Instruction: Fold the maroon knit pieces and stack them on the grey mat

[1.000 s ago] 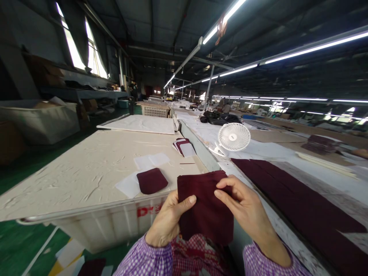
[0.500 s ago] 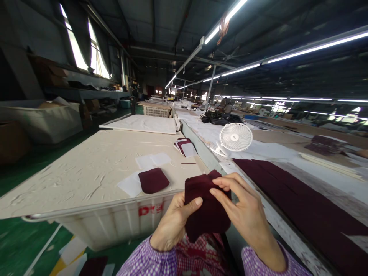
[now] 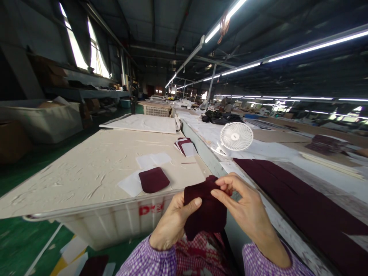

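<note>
Dark maroon fabric pieces (image 3: pixel 205 209) hang in front of my lap; whether they are one layer or several I cannot tell. My left hand (image 3: pixel 179 214) is closed on their left edge, thumb on top and fingers hidden behind. At the upper right edge, my right hand (image 3: pixel 240 199) pinches the fabric between thumb and fingertips. Beyond my left hand, a maroon fabric piece with rounded corners (image 3: pixel 154 180) lies on the beige board, partly over a white sheet (image 3: pixel 129 184). Farther back is a small stack of maroon and white pieces (image 3: pixel 186 147).
The beige board (image 3: pixel 94 161) rests on a white plastic bin (image 3: pixel 112 222). Right of it runs a long table edge (image 3: pixel 204 147), with a white clip fan (image 3: pixel 236 136) and long maroon fabric (image 3: pixel 290 199) on the table. Paper and fabric scraps (image 3: pixel 74 253) lie low at left.
The upper right edge of the maroon fabric has folded slightly inward, and its top sits a little lower. My right hand has shifted slightly right; my left hand keeps its hold.
</note>
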A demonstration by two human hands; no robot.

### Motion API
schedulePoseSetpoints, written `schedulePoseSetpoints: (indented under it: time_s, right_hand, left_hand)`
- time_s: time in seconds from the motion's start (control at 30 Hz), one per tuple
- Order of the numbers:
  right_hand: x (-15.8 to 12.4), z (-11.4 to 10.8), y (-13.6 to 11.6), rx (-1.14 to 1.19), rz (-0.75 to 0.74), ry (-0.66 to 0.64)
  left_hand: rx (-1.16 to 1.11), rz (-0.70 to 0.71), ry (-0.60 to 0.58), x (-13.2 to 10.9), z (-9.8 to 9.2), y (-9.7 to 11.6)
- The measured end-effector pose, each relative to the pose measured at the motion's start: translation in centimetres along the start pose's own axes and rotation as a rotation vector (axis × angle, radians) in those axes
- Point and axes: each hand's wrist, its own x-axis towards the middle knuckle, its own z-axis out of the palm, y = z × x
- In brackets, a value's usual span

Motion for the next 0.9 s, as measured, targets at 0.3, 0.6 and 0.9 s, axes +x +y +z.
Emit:
schedulePoseSetpoints:
  time_s: [0.3,0.6,0.9]
  right_hand:
    - [-0.3,0.0,0.1,0.06,0.043,0.003]
    - [-0.7,-1.4,1.6,0.235,0.037,0.13]
    - [-1.0,-2.4,0.5,0.148,-0.129,-0.059]
  left_hand:
    - [0.011,0.001,0.027,-0.1,-0.3,0.1]
    - [-0.038,0.029,0.168,-0.7,-0.6,1.8]
    - [-0.005,0.019,0.177,-0.9,-0.7,1.8]
